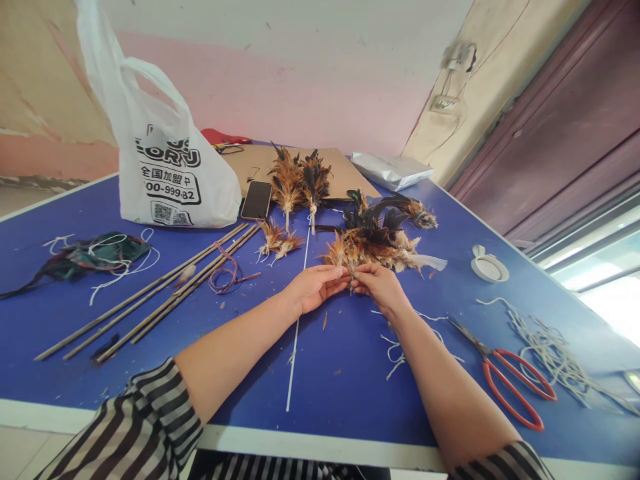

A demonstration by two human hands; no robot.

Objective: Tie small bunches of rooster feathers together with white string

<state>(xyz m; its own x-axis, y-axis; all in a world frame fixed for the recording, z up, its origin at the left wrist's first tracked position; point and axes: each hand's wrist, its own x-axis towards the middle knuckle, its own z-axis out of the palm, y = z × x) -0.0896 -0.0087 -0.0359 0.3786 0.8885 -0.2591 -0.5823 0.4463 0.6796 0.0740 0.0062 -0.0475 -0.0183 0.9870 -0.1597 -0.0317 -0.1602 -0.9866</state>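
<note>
Both my hands meet over the middle of the blue table. My left hand (321, 285) pinches a small bunch of brown feathers (337, 251) near its quill ends. My right hand (379, 287) has its fingertips closed on quill ends right beside it. Just beyond my fingers lies a loose pile of brown and black feathers (375, 233). Two tied feather bundles (288, 180) rest farther back, bound with white string at their bases. To the left of the pile are smaller tied feather tufts (279, 241).
Red-handled scissors (517, 383) and tangled white string (550, 347) lie right, near a tape roll (490, 269). Thin sticks (165, 293), a purple cord (225, 273) and a dark green bundle (100, 257) lie left. Behind stand a plastic bag (170, 160), phone (257, 200) and cardboard (345, 170).
</note>
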